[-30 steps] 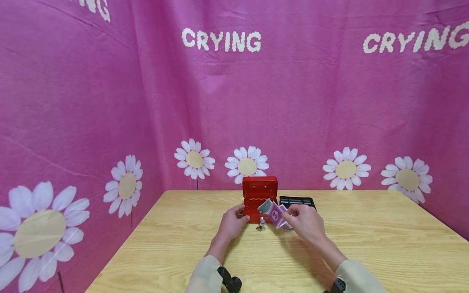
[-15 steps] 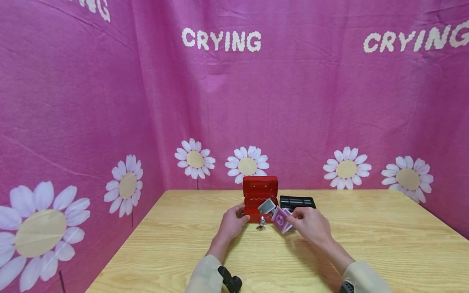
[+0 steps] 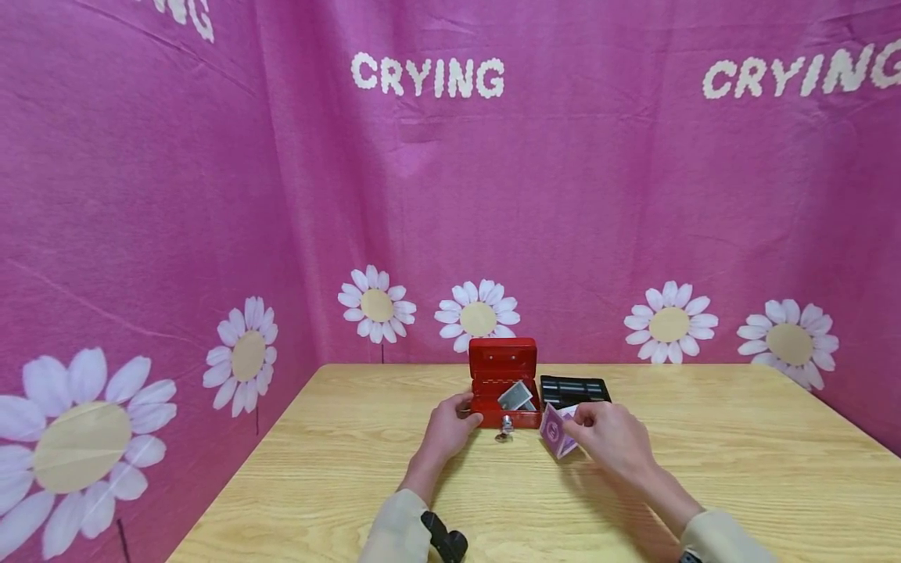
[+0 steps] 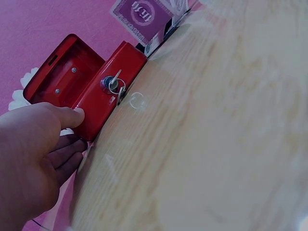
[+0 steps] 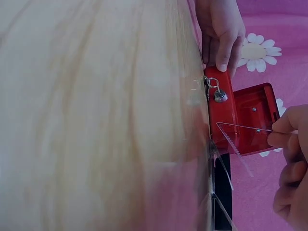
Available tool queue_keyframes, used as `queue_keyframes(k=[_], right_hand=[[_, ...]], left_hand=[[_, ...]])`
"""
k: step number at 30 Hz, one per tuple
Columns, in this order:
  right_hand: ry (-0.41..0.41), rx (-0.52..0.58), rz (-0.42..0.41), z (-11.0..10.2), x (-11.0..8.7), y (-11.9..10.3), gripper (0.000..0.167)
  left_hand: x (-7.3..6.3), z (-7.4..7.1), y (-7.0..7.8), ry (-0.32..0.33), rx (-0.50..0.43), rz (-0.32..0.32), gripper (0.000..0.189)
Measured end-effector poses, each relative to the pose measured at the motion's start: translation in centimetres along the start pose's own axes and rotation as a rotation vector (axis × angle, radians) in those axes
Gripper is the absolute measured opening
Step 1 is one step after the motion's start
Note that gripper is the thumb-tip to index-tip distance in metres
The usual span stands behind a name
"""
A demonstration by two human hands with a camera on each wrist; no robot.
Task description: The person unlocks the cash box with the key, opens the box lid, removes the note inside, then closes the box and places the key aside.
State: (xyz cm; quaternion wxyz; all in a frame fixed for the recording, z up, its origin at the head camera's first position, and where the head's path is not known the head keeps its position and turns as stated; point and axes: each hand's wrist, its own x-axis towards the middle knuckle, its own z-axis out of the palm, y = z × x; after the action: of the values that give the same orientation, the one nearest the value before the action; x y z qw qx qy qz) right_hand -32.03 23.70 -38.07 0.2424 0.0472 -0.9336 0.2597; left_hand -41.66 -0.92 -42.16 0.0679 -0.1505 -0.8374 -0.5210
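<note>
A red cash box (image 3: 503, 383) stands with its lid raised, a lock with keys (image 4: 113, 84) on its front. My left hand (image 3: 448, 428) grips its left end, thumb against the front corner (image 4: 77, 115). Inside, greyish notes (image 3: 515, 396) stick up at a slant. Just right of the box, my right hand (image 3: 618, 439) pinches a folded purple play banknote (image 3: 554, 430) by its edge. In the right wrist view that banknote shows nearly edge-on between thumb and finger. Behind it, partly covered by the right hand, lies a black compartment tray (image 3: 573, 388).
Paper pieces (image 5: 222, 166) stand low beside the box in the right wrist view. The wooden table (image 3: 493, 508) ends at a pink curtain (image 3: 563, 195) printed with daisies.
My right hand has drawn the purple banknote away from the box, rightward and slightly toward me. The greyish notes stay behind in the box. My left hand keeps its place.
</note>
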Motion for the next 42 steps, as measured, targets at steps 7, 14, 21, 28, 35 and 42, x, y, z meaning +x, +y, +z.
queue_keyframes(k=[7, 14, 21, 28, 35, 42], right_hand=[[-0.052, -0.022, -0.007, -0.6, -0.3, 0.0, 0.017], [-0.077, -0.063, -0.005, -0.9, -0.6, 0.3, 0.027], [-0.118, -0.119, 0.005, -1.1, -0.7, 0.6, 0.030], [-0.108, -0.157, -0.014, -1.1, -0.8, 0.7, 0.032], [-0.149, -0.186, 0.003, -1.4, -0.9, 0.9, 0.034], [-0.189, -0.215, 0.011, -1.6, -0.9, 1.2, 0.036]], left_hand=[[0.1, 0.0, 0.0, 0.002, -0.005, -0.009, 0.045], [0.1, 0.0, -0.1, 0.000, -0.006, -0.010, 0.046], [0.1, 0.0, -0.2, -0.003, 0.000, 0.001, 0.045], [0.0, 0.0, 0.0, -0.003, -0.010, -0.017, 0.046], [-0.1, 0.1, 0.1, -0.007, -0.012, -0.022, 0.046], [-0.1, 0.1, 0.1, -0.005, -0.014, -0.021, 0.046]])
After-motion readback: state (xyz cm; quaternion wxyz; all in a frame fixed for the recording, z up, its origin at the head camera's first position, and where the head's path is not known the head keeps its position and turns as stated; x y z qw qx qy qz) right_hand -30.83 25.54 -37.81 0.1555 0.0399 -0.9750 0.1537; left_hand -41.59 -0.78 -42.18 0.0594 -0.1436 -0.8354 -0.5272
